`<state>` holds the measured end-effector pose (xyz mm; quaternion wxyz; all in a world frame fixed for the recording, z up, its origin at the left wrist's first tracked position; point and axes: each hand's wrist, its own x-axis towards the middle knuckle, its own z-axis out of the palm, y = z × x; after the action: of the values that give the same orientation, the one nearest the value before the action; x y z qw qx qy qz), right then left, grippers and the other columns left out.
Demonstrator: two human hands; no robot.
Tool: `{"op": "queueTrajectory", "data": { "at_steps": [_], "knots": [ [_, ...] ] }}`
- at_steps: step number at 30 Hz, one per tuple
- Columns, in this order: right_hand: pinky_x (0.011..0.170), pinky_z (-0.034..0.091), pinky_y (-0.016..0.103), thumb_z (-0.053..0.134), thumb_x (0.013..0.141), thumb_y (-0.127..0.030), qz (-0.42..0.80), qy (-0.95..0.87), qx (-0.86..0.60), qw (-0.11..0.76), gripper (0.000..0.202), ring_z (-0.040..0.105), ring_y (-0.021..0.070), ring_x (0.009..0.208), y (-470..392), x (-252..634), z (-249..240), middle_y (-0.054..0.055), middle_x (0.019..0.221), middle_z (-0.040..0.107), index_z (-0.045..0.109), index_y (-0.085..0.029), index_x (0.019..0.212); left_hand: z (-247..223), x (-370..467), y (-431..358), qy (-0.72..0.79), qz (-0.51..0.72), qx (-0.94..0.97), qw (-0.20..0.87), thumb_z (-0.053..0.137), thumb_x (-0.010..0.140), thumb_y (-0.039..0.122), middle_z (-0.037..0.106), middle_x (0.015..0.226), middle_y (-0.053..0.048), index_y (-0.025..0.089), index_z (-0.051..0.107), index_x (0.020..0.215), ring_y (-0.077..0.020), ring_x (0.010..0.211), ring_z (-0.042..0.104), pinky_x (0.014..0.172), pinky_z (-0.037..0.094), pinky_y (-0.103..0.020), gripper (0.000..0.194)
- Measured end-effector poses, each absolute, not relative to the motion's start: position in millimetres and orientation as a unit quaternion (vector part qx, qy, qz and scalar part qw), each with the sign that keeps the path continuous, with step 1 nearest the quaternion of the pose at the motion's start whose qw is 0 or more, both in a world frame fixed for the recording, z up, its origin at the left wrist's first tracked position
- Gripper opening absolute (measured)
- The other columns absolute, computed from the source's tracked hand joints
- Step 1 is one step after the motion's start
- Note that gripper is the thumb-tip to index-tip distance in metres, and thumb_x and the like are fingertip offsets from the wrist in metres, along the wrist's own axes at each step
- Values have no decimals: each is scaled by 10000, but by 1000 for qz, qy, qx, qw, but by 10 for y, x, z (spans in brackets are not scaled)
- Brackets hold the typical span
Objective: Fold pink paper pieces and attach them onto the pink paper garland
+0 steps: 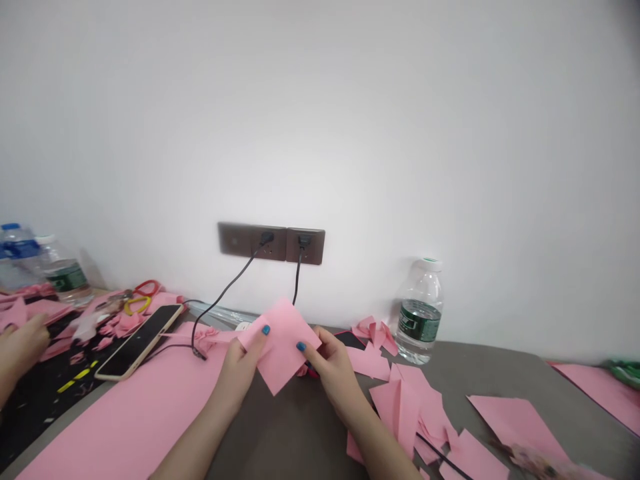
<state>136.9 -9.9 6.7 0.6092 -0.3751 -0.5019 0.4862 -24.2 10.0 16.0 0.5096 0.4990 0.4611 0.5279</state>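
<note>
A square of pink paper (286,343) is held up over the table, turned so that one corner points down. My left hand (245,363) pinches its left side, thumb on the front face. On the right edge my right hand (330,360) grips the same paper between thumb and fingers. A long pink sheet (145,413) lies flat under and beside my left forearm. Cut and folded pink pieces (400,407) are heaped next to my right forearm.
A water bottle (421,312) stands by the wall at right. At left lie a phone (140,341), scissors (140,299) and paper scraps; another person's hand (25,347) works there. Black cables (225,290) run down from the wall sockets (270,243). A pink sheet (517,423) lies at right.
</note>
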Motion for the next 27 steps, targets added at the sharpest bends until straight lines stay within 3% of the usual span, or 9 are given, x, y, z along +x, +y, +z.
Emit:
{"op": "queueTrajectory", "data": {
  "at_steps": [5, 8, 11, 13, 16, 20, 23, 27],
  "knots": [
    [448, 305, 221, 618, 811, -485, 430, -473, -407, 652, 339, 378, 91, 469, -92, 1403, 82, -68, 570, 409, 469, -207, 687, 147, -246, 101, 447, 522, 513, 514, 663, 745, 521, 594, 593, -4, 154, 639, 679, -178, 587, 560, 532, 441, -255, 374],
    [445, 313, 227, 582, 824, -482, 413, -461, -430, 657, 282, 395, 108, 468, -96, 1436, 88, -67, 563, 425, 534, -205, 845, 201, -252, 93, 450, 492, 581, 468, 653, 754, 472, 528, 558, 11, 160, 596, 594, -135, 503, 474, 454, 383, -226, 355],
    [458, 332, 237, 571, 825, -415, 376, -449, -446, 677, 337, 408, 131, 477, -118, 1462, 112, -78, 539, 408, 534, -206, 1088, 253, -288, 93, 417, 482, 635, 436, 643, 759, 343, 647, 807, -45, 180, 692, 866, -159, 601, 548, 487, 447, -230, 201],
    [467, 340, 247, 554, 827, -370, 347, -443, -458, 688, 355, 403, 138, 483, -135, 1478, 135, -72, 548, 402, 540, -209, 1144, 258, -325, 97, 393, 476, 665, 420, 598, 772, 245, 664, 1032, -74, 224, 673, 1077, -170, 686, 595, 585, 506, -256, 314],
    [490, 363, 268, 524, 826, -345, 317, -442, -474, 693, 310, 422, 146, 520, -144, 1496, 155, -12, 666, 515, 596, -207, 1094, 217, -369, 113, 372, 443, 729, 366, 518, 762, 130, 629, 1207, -78, 265, 673, 1134, -176, 743, 628, 700, 519, -287, 425],
    [506, 368, 265, 501, 815, -311, 321, -459, -469, 682, 227, 432, 147, 547, -127, 1498, 132, 18, 737, 566, 635, -200, 961, 169, -367, 143, 377, 451, 735, 337, 543, 751, 134, 673, 1131, -72, 256, 702, 1063, -242, 996, 623, 780, 515, -296, 372],
    [514, 361, 256, 428, 795, -229, 324, -492, -453, 669, 216, 444, 147, 552, -123, 1489, 108, 14, 713, 579, 638, -194, 832, 187, -360, 173, 370, 508, 673, 391, 619, 739, 215, 698, 1033, -77, 203, 719, 928, -231, 942, 650, 767, 527, -293, 215],
    [654, 421, 272, 412, 740, -145, 294, -557, -420, 654, 251, 550, 176, 717, -126, 1476, 97, 30, 807, 633, 640, -189, 834, 224, -387, 219, 372, 553, 616, 420, 675, 679, 226, 698, 894, -51, 179, 709, 819, -201, 819, 657, 677, 527, -262, 151]
  ]
}}
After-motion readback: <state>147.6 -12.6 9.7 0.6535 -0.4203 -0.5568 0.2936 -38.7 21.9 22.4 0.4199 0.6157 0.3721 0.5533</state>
